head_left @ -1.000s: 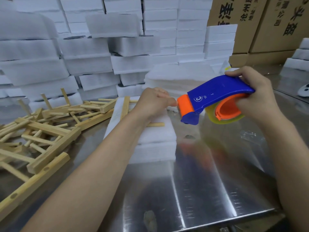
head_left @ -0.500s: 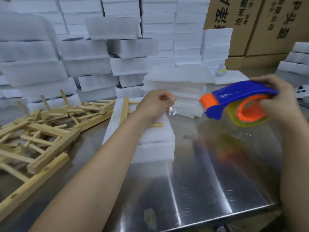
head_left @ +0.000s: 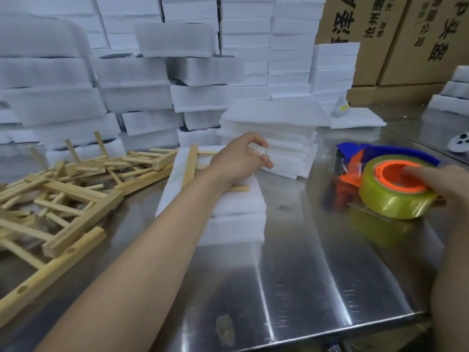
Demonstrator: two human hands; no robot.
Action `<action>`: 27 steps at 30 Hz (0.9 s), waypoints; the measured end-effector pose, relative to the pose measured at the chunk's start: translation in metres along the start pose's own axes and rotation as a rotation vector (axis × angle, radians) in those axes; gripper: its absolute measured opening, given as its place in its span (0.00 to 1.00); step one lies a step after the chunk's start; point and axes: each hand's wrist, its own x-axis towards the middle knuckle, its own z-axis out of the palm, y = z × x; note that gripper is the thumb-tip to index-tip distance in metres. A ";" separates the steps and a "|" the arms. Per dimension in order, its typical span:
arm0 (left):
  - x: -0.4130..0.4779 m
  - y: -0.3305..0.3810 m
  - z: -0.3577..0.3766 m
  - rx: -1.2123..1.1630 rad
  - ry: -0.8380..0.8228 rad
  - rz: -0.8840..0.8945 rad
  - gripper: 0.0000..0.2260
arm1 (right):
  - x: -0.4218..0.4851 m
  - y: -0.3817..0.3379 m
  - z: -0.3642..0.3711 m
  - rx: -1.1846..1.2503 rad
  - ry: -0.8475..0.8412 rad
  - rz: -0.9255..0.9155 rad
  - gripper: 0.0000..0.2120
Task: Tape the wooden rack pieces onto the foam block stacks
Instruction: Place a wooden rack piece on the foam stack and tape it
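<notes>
Head view (only view).

- Left hand (head_left: pixel 241 158): reaches forward over the foam block stack (head_left: pixel 236 214), fingers curled, thumb and fingertips pinching a short clear tape strip (head_left: pixel 258 151). Only glints of the strip show. Cannot tell whether it is cut free or joined to the roll.
- Right hand (head_left: pixel 442 185): blurred, at the right edge. It holds the tape dispenser (head_left: pixel 396 154) by the yellow roll, one finger inside the orange core. The dispenser lies on its side, low over the steel table (head_left: pixel 304 275). Resting or just above: cannot tell.
- Task's thing: one wooden rack piece (head_left: pixel 190 162) lies flat on top of the foam block stack, partly under the left forearm, with one rung end poking out at the stack's right edge. No tape visible across it yet.
- Loose rack pieces (head_left: pixel 66 184) are heaped on the table to the left. A stack of foam sheets (head_left: pixel 274 123) stands just behind the left hand, with stacked foam blocks (head_left: pixel 132 80) and cardboard boxes (head_left: pixel 380 34) further back.

Risks, as judged:
- The strip is limp and sticky, so it may fold on itself or cling to the fingers before it reaches the wood.
- The forearm lies across the rack piece, so drawing the arm back may skew the piece on the foam.
- Foam is soft and light, so a hard press may dent it or slide the top block.
- If the strip is too short, it will grip wood only, not foam.
</notes>
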 end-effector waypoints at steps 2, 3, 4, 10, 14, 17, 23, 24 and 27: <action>-0.001 0.001 0.000 0.003 -0.013 -0.009 0.07 | 0.007 -0.007 -0.002 -0.098 0.047 -0.032 0.38; -0.002 0.002 0.000 0.010 -0.019 -0.015 0.07 | 0.000 -0.013 -0.002 -0.178 0.077 -0.039 0.42; -0.003 0.003 0.000 0.016 -0.025 -0.021 0.08 | -0.015 -0.016 -0.005 -0.197 0.122 -0.095 0.41; -0.006 0.004 -0.001 0.013 -0.066 -0.033 0.19 | -0.127 -0.102 0.057 0.496 0.086 -0.821 0.04; -0.005 0.004 -0.002 -0.007 -0.063 -0.015 0.17 | -0.180 -0.111 0.122 0.204 -0.533 -0.571 0.15; -0.005 0.003 -0.001 0.028 -0.054 0.005 0.15 | -0.182 -0.098 0.132 0.309 -0.683 -0.520 0.14; -0.003 0.004 0.002 0.146 -0.026 -0.058 0.13 | -0.173 -0.090 0.126 0.537 -0.802 -0.303 0.06; -0.003 0.004 0.002 0.163 -0.017 -0.075 0.16 | -0.173 -0.088 0.125 0.578 -0.820 -0.256 0.06; 0.000 0.004 0.004 0.238 0.031 -0.097 0.18 | -0.173 -0.088 0.124 0.598 -0.776 -0.223 0.13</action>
